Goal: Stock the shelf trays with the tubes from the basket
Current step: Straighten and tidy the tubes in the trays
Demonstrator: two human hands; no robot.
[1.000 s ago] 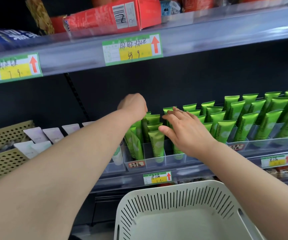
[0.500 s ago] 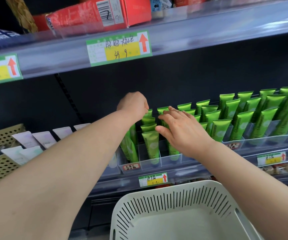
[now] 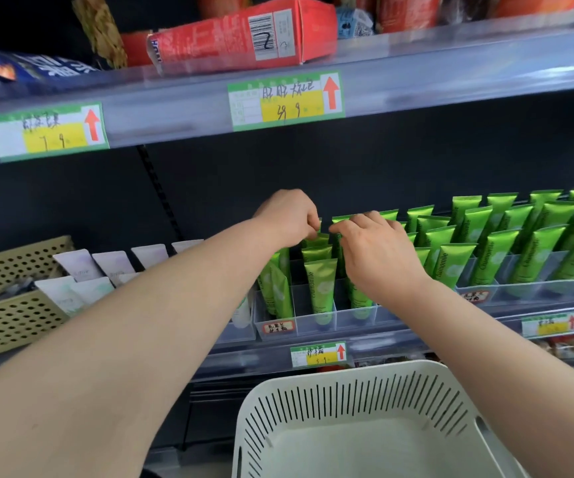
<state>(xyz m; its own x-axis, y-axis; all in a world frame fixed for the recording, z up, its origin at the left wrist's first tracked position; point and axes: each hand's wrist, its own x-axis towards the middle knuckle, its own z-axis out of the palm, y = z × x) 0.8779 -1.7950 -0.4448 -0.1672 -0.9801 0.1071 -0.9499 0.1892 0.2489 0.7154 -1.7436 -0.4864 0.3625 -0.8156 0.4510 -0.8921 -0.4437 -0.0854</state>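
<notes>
The basket (image 3: pixel 347 370) sits at the bottom centre of the frame, in front of and below the lower shelf (image 3: pixel 254 357). On that shelf a row of trays (image 3: pixel 313 324) runs from the centre to the right edge, with tubes (image 3: pixel 320 284) standing in rows inside them, front to back. The left grip (image 3: pixel 289 215) and right grip (image 3: pixel 378 250) meet over the rear tubes of the centre tray, side by side. Left of the trays stand other tubes (image 3: pixel 78 267), and further left a bin (image 3: pixel 9 319) at the frame edge. The upper shelf (image 3: pixel 451 67) spans the top, carrying a box (image 3: pixel 227 39); price tags (image 3: pixel 285 100) hang on its front edge.
</notes>
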